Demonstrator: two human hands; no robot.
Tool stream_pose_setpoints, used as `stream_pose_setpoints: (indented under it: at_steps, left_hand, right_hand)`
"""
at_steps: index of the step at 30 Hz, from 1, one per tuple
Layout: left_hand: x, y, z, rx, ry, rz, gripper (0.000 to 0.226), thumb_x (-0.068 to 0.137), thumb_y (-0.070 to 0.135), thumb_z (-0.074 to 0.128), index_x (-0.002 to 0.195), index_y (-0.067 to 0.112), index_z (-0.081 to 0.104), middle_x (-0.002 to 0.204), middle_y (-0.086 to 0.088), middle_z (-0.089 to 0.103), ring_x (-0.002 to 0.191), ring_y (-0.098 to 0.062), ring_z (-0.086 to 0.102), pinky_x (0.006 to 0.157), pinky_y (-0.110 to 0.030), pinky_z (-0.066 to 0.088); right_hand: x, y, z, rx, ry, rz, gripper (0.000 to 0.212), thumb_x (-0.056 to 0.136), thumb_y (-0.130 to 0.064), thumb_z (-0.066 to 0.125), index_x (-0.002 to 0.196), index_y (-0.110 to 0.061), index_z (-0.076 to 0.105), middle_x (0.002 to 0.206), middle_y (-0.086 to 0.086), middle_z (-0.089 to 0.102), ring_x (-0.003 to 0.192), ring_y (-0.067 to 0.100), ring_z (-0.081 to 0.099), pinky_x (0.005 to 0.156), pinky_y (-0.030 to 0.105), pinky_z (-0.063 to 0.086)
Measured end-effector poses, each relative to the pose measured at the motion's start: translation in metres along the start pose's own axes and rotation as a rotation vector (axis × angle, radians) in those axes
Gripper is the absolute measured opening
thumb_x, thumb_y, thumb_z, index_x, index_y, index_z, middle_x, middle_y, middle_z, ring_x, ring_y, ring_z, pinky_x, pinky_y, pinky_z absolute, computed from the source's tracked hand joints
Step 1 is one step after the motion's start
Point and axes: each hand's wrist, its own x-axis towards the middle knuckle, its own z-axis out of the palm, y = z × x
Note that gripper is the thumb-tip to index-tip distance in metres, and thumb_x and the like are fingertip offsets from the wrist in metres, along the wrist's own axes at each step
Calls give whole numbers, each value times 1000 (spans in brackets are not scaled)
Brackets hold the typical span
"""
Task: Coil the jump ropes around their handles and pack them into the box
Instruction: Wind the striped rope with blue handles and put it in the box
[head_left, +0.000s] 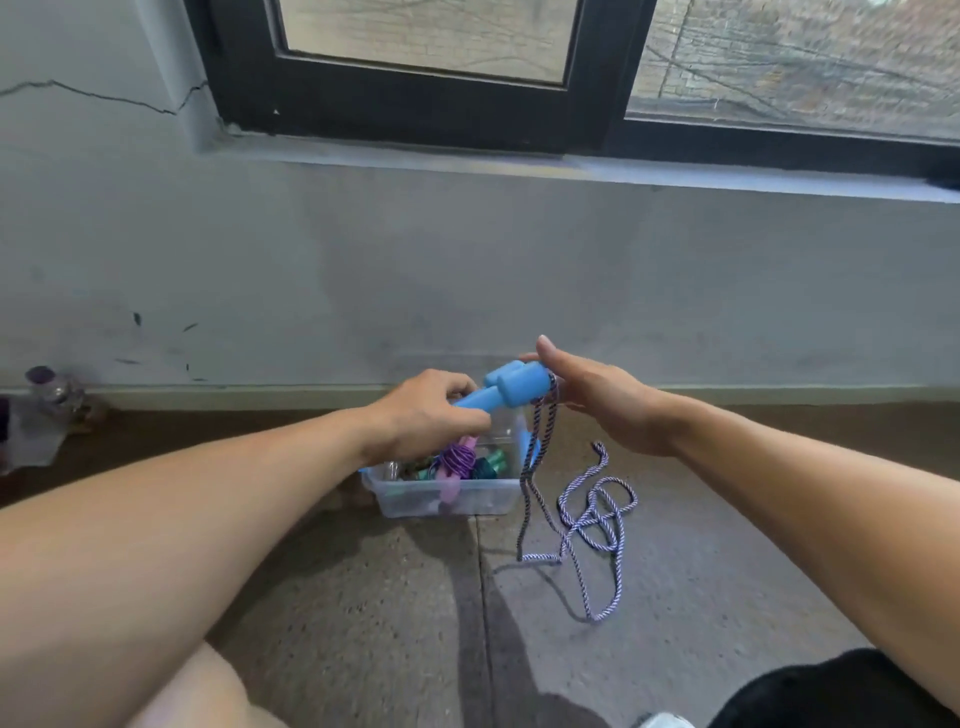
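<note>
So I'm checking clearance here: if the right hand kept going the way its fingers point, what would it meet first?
Probably the blue handles: the right hand points up-left with its fingertips already at their ends. Beyond stands the grey wall, though depth is unclear.

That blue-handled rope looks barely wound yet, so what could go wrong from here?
1. Most of the striped rope lies in a loose tangle on the floor; winding could pull it into a knot.
2. Only the left hand grips the blue handles; the right hand is flat, so turns might slip off.
3. The clear box already holds coiled ropes, so fitting may be tight.
</note>
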Motion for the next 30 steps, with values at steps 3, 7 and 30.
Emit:
stream_pose_setpoints:
  at_steps: [3, 7, 30]
  left_hand:
    - [2, 5, 5, -237, -31, -56, 13, 79, 24, 58, 85, 12, 60, 58, 2, 49, 39, -11, 36, 40, -18, 28]
    - [4, 5, 7, -402, -37, -167, 15, 88, 18, 56, 97, 8, 63, 60, 0, 49, 40, -11, 33, 39, -18, 25]
    - [11, 20, -1, -970, -93, -332, 9, 102, 20, 50, 94, 15, 51, 59, 5, 35, 42, -3, 22, 36, -15, 16]
  right_hand:
    - [7, -5, 6, 227, 3, 58, 56, 88, -70, 48, 87, -14, 58, 64, 5, 49, 63, 25, 52, 69, 30, 48]
    - [16, -3, -3, 258, 43, 34, 33, 99, -49, 53, 91, -19, 65, 67, -1, 41, 53, 13, 28, 52, 25, 29]
    - [-2, 28, -48, 185, 285, 16, 31, 97, -22, 63, 126, -17, 68, 84, 3, 64, 57, 9, 46, 56, 23, 36]
